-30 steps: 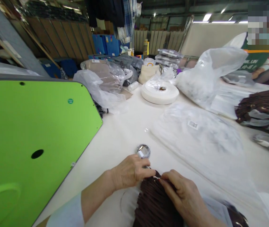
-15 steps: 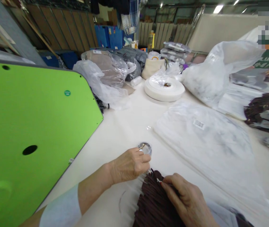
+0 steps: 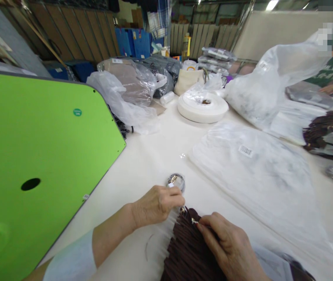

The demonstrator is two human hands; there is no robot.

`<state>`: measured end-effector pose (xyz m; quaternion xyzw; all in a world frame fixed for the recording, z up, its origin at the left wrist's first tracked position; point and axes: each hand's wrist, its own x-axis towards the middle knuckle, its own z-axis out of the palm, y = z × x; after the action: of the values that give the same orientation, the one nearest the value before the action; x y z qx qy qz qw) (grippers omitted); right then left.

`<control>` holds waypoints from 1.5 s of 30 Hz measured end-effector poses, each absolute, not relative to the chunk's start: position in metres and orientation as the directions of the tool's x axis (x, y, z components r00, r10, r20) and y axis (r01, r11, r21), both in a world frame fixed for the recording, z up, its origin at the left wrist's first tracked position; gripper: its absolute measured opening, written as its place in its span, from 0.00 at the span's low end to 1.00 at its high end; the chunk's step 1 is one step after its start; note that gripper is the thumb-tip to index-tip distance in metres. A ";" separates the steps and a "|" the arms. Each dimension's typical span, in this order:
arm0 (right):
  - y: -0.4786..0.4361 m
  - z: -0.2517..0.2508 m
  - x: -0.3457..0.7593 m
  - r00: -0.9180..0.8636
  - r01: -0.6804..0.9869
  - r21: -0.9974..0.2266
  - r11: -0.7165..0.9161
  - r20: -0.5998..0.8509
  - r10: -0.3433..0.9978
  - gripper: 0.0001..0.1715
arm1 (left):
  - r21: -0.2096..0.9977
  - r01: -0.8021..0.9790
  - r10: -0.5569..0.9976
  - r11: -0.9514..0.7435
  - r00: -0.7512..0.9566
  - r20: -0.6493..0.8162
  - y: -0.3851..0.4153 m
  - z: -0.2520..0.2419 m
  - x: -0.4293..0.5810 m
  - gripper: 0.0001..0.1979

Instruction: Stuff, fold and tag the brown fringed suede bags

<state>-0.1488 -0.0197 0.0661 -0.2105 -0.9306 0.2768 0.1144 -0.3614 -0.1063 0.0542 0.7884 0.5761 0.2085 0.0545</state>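
My left hand (image 3: 163, 205) is closed, its fingers curled round a plastic-wrapped ring-shaped piece (image 3: 180, 180) with a gold-coloured metal clasp that sticks out beyond the fist. Below it spreads a bundle of dark brown fringe or cords (image 3: 191, 249) with a pale, sheer edge along its left side. A shiny metal bit (image 3: 182, 210) shows between the fist and the bundle. Over the fringe's upper right part, my right hand (image 3: 230, 242) pinches a small whitish piece (image 3: 194, 221) between thumb and forefinger; its exact kind is too small to tell.
A large green board (image 3: 49, 156) stands at the left. A clear plastic bag with a barcode label (image 3: 245, 151) lies on the white table at right. Behind are a white tape roll (image 3: 203, 111), wrapped bundles and a beige bag (image 3: 188, 81). Another person's hand (image 3: 332, 88) shows far right.
The view has shifted slightly, and both hands keep their grips. The whitish piece at my right fingertips shows a little more, and a dark cord now stands out beside my left fist.
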 end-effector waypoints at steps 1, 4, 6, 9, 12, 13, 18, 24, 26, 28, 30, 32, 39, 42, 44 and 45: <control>-0.020 0.066 -0.149 -0.886 0.331 -0.562 0.758 0.092 0.455 0.13 | 0.394 0.866 0.940 -0.307 0.209 0.271 -0.108 0.054 -0.359 0.15; -0.019 0.067 -0.149 -0.888 0.338 -0.560 0.756 0.078 0.454 0.13 | 0.596 0.764 0.961 -0.246 0.115 0.251 -0.112 0.058 -0.353 0.20; -0.019 0.067 -0.149 -0.889 0.335 -0.567 0.753 0.074 0.452 0.12 | 0.636 0.736 0.970 -0.232 0.123 0.211 -0.115 0.063 -0.350 0.23; -0.019 0.067 -0.149 -0.889 0.328 -0.578 0.748 0.079 0.451 0.12 | 0.568 0.792 0.972 -0.223 0.138 0.189 -0.117 0.064 -0.349 0.19; -0.020 0.066 -0.148 -0.889 0.330 -0.581 0.744 0.076 0.452 0.12 | 0.482 0.845 0.965 -0.232 0.137 0.224 -0.117 0.058 -0.352 0.11; -0.020 0.065 -0.148 -0.890 0.328 -0.582 0.744 0.075 0.451 0.12 | 0.474 0.848 0.962 -0.238 0.138 0.237 -0.116 0.056 -0.353 0.10; -0.016 0.067 -0.147 -0.896 0.324 -0.610 0.723 0.049 0.442 0.11 | 0.516 0.830 0.967 -0.211 0.100 0.234 -0.113 0.055 -0.349 0.07; -0.008 0.079 -0.162 -0.900 0.325 -0.652 0.685 0.008 0.435 0.10 | 0.418 0.901 0.974 -0.118 0.022 0.227 -0.111 0.051 -0.340 0.04; -0.007 0.079 -0.173 -0.898 0.301 -0.639 0.708 0.059 0.435 0.10 | 0.427 0.896 0.958 -0.123 -0.005 0.286 -0.111 0.047 -0.342 0.06; -0.006 0.078 -0.183 -0.892 0.270 -0.611 0.744 0.132 0.432 0.10 | 0.462 0.877 0.934 -0.130 -0.048 0.354 -0.112 0.044 -0.344 0.09; -0.004 0.077 -0.191 -0.887 0.245 -0.566 0.787 0.198 0.418 0.10 | 0.508 0.848 0.912 -0.148 -0.082 0.403 -0.112 0.042 -0.346 0.10; -0.001 0.077 -0.197 -0.891 0.234 -0.497 0.835 0.234 0.389 0.10 | 0.556 0.814 0.899 -0.168 -0.105 0.424 -0.112 0.040 -0.347 0.11; 0.007 0.071 -0.201 -0.925 0.173 -0.328 0.929 0.269 0.267 0.09 | 0.683 0.715 0.880 -0.150 -0.218 0.421 -0.107 0.034 -0.350 0.12; 0.007 0.065 -0.200 -0.911 0.180 -0.335 0.925 0.297 0.285 0.08 | 0.700 0.695 0.872 -0.162 -0.232 0.432 -0.106 0.036 -0.350 0.12; 0.007 0.063 -0.200 -0.904 0.180 -0.344 0.921 0.311 0.293 0.08 | 0.698 0.696 0.867 -0.169 -0.232 0.441 -0.106 0.037 -0.350 0.12; 0.007 0.062 -0.200 -0.906 0.177 -0.347 0.921 0.309 0.290 0.09 | 0.696 0.697 0.865 -0.170 -0.233 0.444 -0.106 0.037 -0.349 0.12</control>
<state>-0.1998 0.0068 0.0622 -0.1212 -0.9634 0.1574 0.1803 -0.3494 -0.1064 0.0365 0.6124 0.6378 0.4581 0.0915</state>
